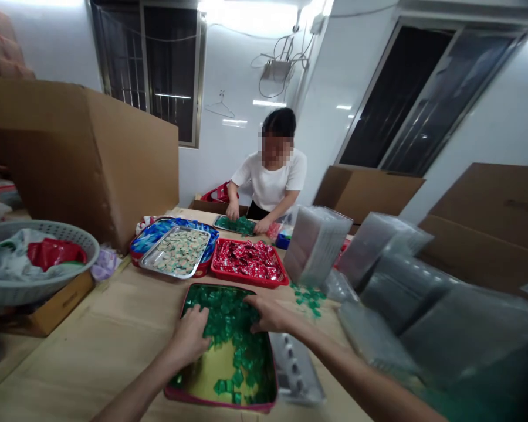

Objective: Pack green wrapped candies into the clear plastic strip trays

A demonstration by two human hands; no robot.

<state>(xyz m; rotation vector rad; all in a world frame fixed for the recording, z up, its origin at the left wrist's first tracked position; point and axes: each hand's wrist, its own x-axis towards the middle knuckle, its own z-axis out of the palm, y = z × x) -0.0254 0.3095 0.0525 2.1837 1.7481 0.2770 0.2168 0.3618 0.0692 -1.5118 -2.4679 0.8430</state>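
Note:
A rectangular tin (216,364) with a red rim and gold-coloured floor stands on the table in front of me. Small shiny green pieces (229,310) fill its far part, and a few lie scattered toward the near end. Over the tin's left side, my left hand (190,335) reaches in, fingers apart and touching the pieces. From the right, my right hand (269,315) reaches over the rim with thumb and fingers apart at the green pieces. No held piece shows in either hand.
Beyond the tin stand a metal tray (147,265) of small round pieces and a red basket (249,282) of red packets. Clear plastic boxes (314,246) crowd the right, above a clear plastic tray (301,375). Opposite, a co-worker (275,184) handles green pieces. A grey basin (22,287) is left.

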